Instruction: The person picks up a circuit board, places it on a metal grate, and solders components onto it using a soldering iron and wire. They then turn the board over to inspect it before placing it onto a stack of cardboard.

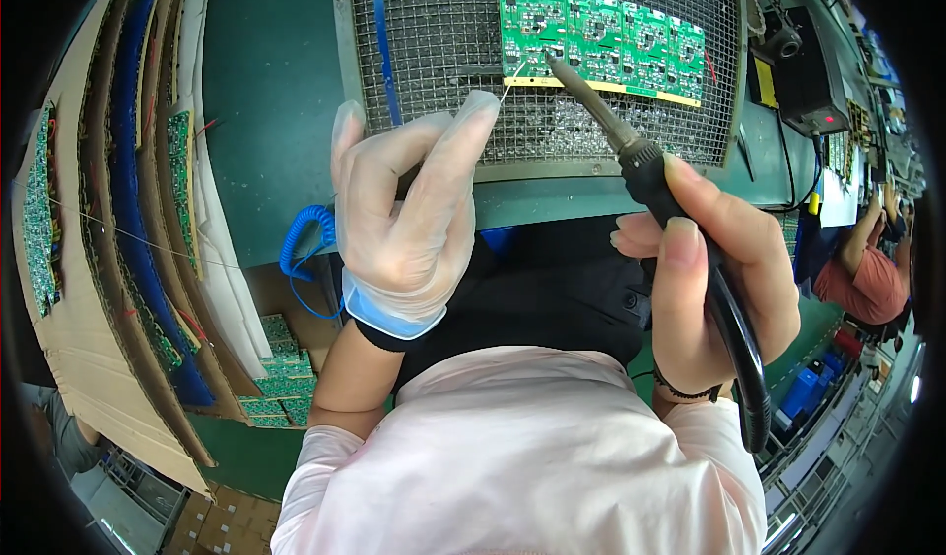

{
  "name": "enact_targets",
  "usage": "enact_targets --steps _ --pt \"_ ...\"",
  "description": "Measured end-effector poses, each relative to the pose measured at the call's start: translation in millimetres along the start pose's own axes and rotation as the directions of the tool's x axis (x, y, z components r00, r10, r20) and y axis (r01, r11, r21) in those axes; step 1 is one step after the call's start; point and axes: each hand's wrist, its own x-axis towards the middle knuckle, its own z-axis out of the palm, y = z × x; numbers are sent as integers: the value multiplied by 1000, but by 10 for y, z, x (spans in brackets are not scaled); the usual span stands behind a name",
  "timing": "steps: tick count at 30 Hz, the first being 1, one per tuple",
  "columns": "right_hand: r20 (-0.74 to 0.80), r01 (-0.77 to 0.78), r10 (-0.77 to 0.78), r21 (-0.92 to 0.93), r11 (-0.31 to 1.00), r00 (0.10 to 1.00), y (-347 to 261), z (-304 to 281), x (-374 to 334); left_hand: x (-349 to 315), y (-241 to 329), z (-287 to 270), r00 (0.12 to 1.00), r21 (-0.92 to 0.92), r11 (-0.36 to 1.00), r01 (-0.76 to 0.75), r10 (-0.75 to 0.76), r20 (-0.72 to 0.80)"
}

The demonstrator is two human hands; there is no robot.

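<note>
My left hand, in a thin translucent glove, pinches a thin pale wire near its fingertips. The wire reaches the lower left part of a green circuit board panel, which has several joined sections and a yellow strip along its near edge. My bare right hand is wrapped round the black handle of a soldering iron. Its tip points at the board's left section, close to the wire's end; whether it touches is too small to tell. Beneath the panel lies a metal mesh tray.
Cardboard dividers holding more boards stand at the left. A blue coiled cord runs to my left wrist. Far right stands a black box with a red light; tweezers lie beside the tray. Another person's arm shows beyond.
</note>
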Motion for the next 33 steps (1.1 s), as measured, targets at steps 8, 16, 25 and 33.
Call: enact_targets --steps 8,16,25,33 --pt "38 1 0 -23 1000 999 -13 17 25 19 -8 35 1000 2 1000 -4 4 24" --pt "91 117 -111 -65 991 990 -11 9 56 22 10 22 999 15 1000 12 -13 42" --pt "78 188 -178 -137 973 981 -35 80 36 17 8 37 999 18 1000 2 -2 34" --pt "76 33 -30 -52 998 997 -95 74 16 6 -23 10 999 3 1000 -11 11 41"
